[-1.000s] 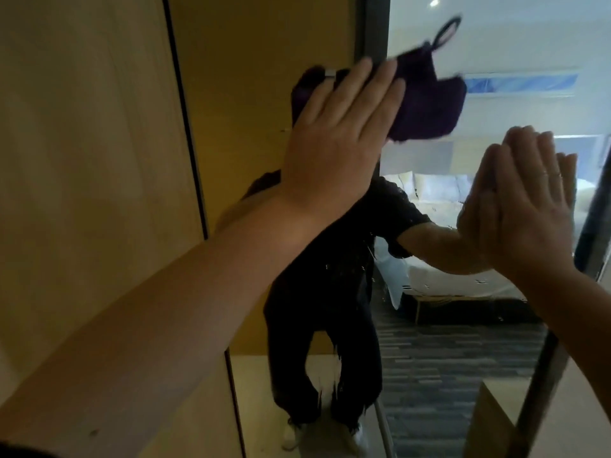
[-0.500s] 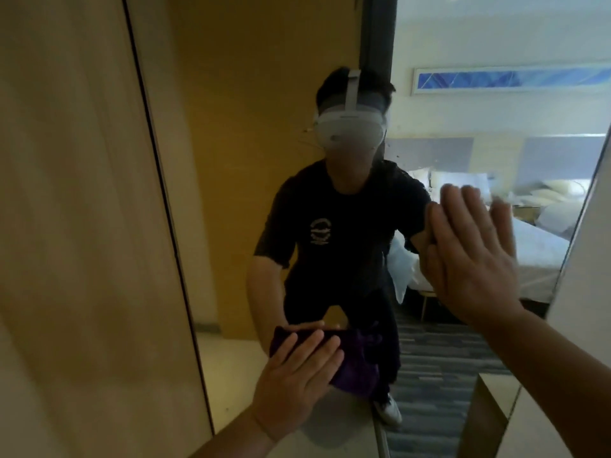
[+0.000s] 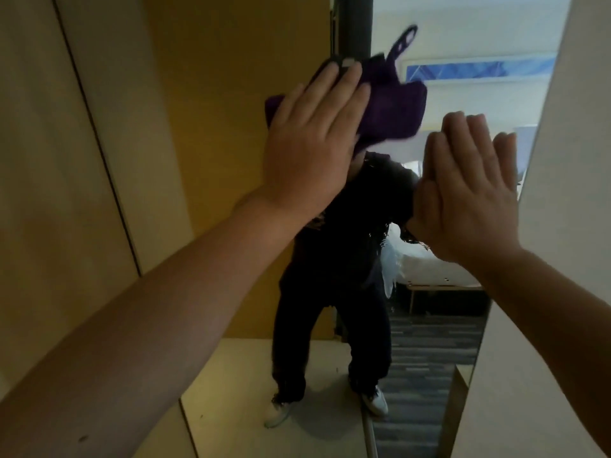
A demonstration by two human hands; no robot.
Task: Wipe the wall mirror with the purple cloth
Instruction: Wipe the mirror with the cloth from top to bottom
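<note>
A: Purple cloth [image 3: 390,107] sits high on the wall mirror [image 3: 231,160], flattened under the left hand [image 3: 310,140]. Fingers together, palm pressing it to the glass, not pinching it.

B: Why flat-palmed?

A: Probably to spread pressure so more cloth touches the glass per stroke. The right hand [image 3: 469,190] lies open just beside it, fingers straight and close, holding nothing; likely bracing against the mirror.

B: Cloth's look?

A: Dark, plush, bunched, with a small hanging loop [image 3: 405,41] sticking up. Part of it pokes out to the right of the fingers. Edges blurred.

B: And the mirror?

A: Tall panel set between wood panelling [image 3: 66,160] and a pale wall [image 3: 562,160]. It reflects a person in dark clothes and a bed [image 3: 439,269]. Smears on the glass: cannot tell.
</note>
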